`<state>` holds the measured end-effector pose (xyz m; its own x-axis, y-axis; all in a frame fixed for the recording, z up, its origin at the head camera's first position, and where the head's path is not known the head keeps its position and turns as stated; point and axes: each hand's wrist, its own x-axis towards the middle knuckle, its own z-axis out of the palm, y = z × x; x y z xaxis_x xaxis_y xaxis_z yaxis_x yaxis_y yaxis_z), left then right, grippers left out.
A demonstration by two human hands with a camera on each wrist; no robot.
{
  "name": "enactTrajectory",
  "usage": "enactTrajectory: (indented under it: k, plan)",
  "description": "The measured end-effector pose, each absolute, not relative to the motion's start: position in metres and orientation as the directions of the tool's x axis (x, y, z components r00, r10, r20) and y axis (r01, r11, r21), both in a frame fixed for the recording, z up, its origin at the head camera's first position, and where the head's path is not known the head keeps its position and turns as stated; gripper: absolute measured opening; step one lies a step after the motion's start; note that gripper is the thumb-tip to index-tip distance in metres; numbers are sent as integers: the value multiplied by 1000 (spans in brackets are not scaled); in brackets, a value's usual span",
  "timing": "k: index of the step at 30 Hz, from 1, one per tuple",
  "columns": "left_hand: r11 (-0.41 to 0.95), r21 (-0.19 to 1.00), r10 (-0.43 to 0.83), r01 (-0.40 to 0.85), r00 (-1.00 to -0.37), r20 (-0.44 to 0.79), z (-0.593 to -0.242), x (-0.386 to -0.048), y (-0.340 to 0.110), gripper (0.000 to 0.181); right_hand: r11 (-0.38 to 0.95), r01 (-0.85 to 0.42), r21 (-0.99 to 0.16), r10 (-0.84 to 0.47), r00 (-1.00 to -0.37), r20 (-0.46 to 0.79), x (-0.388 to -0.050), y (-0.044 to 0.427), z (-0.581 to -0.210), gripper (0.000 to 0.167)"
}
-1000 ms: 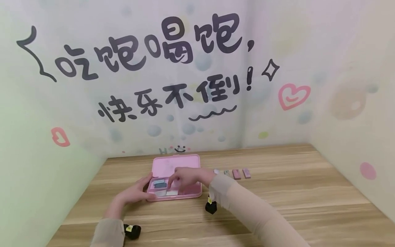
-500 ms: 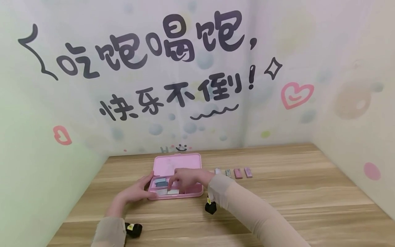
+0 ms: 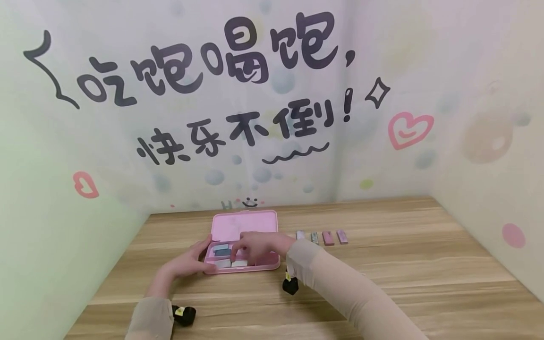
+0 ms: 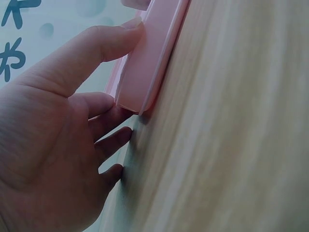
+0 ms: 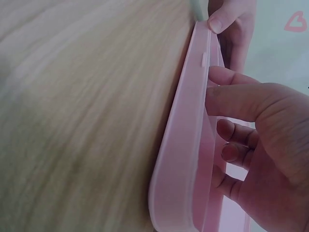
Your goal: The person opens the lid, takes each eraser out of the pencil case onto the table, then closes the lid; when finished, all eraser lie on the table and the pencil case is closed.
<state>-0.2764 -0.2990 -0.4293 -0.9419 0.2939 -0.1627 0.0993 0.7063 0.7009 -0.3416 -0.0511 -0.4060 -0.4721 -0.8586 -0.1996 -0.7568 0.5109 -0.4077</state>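
An open pink box (image 3: 267,269) lies on the table, lid raised at the back, with blue-grey blocks (image 3: 222,253) in its left compartment. A greyish block (image 3: 223,264) and a white block (image 3: 239,263) lie end to end along its front. The left hand (image 3: 187,263) grips the box's left end; in the left wrist view, the thumb of that hand (image 4: 63,125) rests on the wall and the index finger touches the corner. Reaching inside, the right hand (image 3: 257,246) has index finger and thumb at the white block's ends. In the right wrist view, the front wall hides that hand's (image 5: 270,140) fingertips.
Right of the box, beyond the right wrist, stand a pale block (image 3: 300,235), a greenish block (image 3: 314,237), a pink block (image 3: 328,238) and a mauve block (image 3: 342,237) in a row. A printed cloth wall (image 3: 382,165) rises behind the wooden table (image 3: 403,264).
The head view has shifted slightly, so the table scene sits a little further right and higher. Both hands keep nearly the same places at the box.
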Motion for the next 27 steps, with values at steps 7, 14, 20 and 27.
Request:
enactTrajectory:
  k: [7,14,20,27]
  plan:
    - [702,705,294,99,-942,-161,-430,-278,-301,108,506,-751,-424,-861,-473,-188,-343,-50,-407,46]
    - [703,705,293,97,-942,-163,-430,-278,-300,109,479,-777,-409,-876,-451,-170,-345,-51,-411,53]
    - [707,700,294,102,-942,-160,-430,-278,-300,109,473,-790,-390,-880,-444,-169,-346,-52,-412,55]
    - [709,697,294,105,-943,-156,-429,-277,-300,108,484,-772,-411,-873,-459,-165,-345,-50,-409,53]
